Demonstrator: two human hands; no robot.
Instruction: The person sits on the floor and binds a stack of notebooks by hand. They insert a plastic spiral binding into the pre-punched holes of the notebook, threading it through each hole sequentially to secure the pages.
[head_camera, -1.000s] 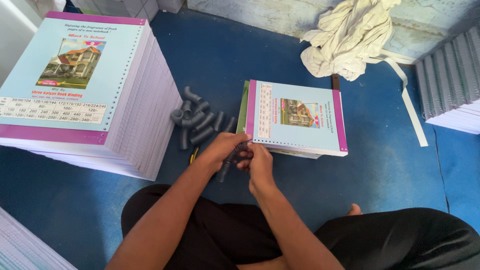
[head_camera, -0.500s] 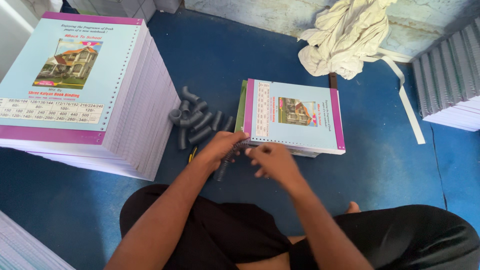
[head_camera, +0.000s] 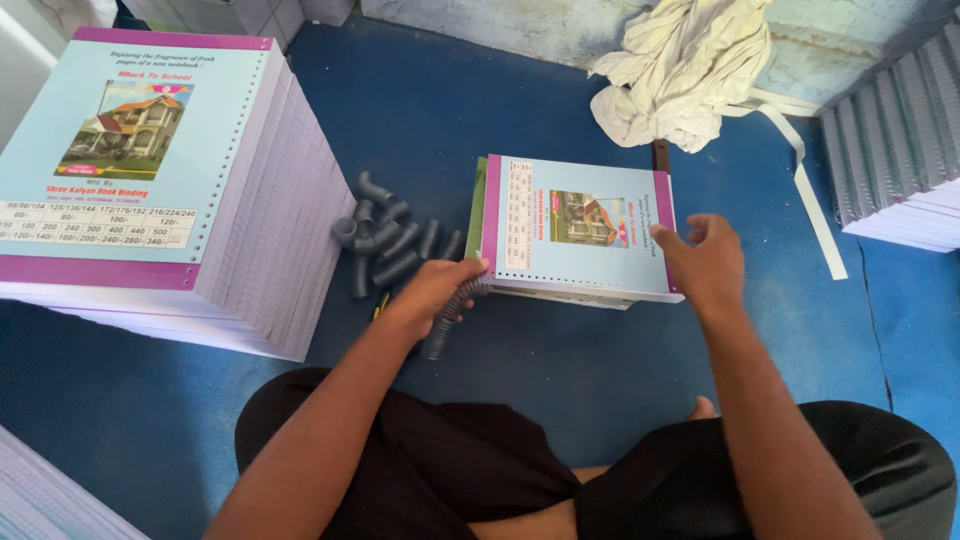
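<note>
Left hand (head_camera: 432, 292) is curled around a grey spiral coil (head_camera: 447, 318), fingers wrapped on it, thumb near the punched edge of the small notebook stack (head_camera: 580, 232). Right hand (head_camera: 702, 262) is loose and half spread, fingertips touching the far purple edge of that same stack, holding nothing. Both forearms reach out from the lap, black clothing below them.

Blue floor mat (head_camera: 450, 110) lies under everything. Well off to the outer side of the left hand sits a tall stack of notebooks (head_camera: 170, 190), light blue cover with a house picture, purple borders, punched holes along the side facing the hand. Beyond the right hand, well apart, a crumpled cream cloth (head_camera: 685, 70) is heaped against the wall, with a pale strip (head_camera: 815, 205) trailing down from it past the right hand's outer side. Further out on that side is a pile of spiral-bound books (head_camera: 905, 150), coils showing in rows. Another stack's corner (head_camera: 50, 495) shows near the left elbow.

Small notebook stack lies flat between the two hands, cover up, holes on the edge near the left hand, a green sheet showing at its left side. Just beyond the left hand, between it and the tall stack, a loose heap of short grey coils (head_camera: 385, 240) lies on the mat. A small yellow thing (head_camera: 381, 305) peeks out just beside the left wrist; cannot tell what it is.
</note>
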